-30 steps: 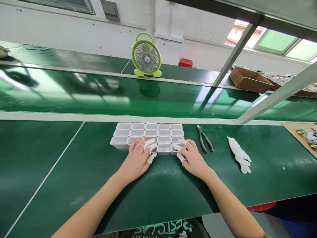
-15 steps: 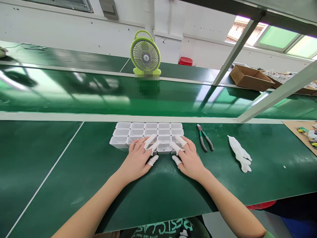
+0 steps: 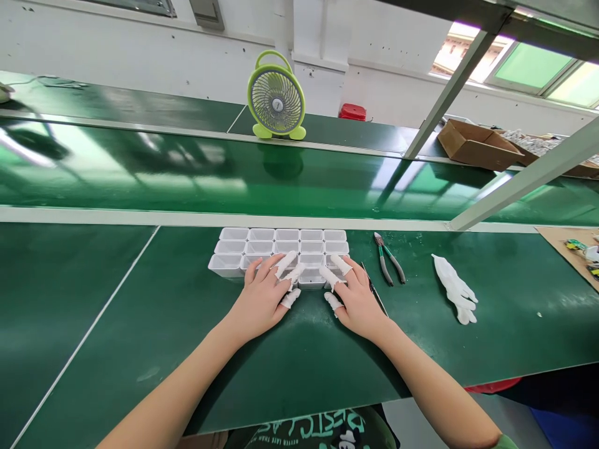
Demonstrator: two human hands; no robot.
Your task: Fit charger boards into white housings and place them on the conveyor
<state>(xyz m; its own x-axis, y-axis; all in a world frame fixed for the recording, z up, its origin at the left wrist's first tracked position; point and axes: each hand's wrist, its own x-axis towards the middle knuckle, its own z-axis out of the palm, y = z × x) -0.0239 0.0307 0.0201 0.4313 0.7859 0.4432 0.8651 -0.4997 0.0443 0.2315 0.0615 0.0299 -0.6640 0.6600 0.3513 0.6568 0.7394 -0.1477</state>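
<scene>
Several small white open bins [image 3: 286, 247] stand packed in rows on the green table against the pale rail. My left hand [image 3: 263, 302] lies over the front bins left of the middle, fingers spread. On the front bins to the right rests my right hand [image 3: 358, 302], its fingers apart as well. White coverings wrap the thumb and two fingers of each hand. Neither hand grips anything. Part of the front row is hidden under my fingers. A thin dark tool [image 3: 374, 290], perhaps tweezers, lies just beside my right hand, partly covered by it.
Green-handled cutting pliers [image 3: 389, 259] and a white glove [image 3: 455, 289] lie on the table at right. Behind the rail runs a shiny green belt [image 3: 201, 181]. A green fan [image 3: 277, 100] and a cardboard box [image 3: 480, 144] stand beyond it. A slanted white post [image 3: 524, 174] rises at right.
Both hands stay almost where they were on the bins. The thin dark tool beside my right hand shows more now. The view has shifted slightly.
</scene>
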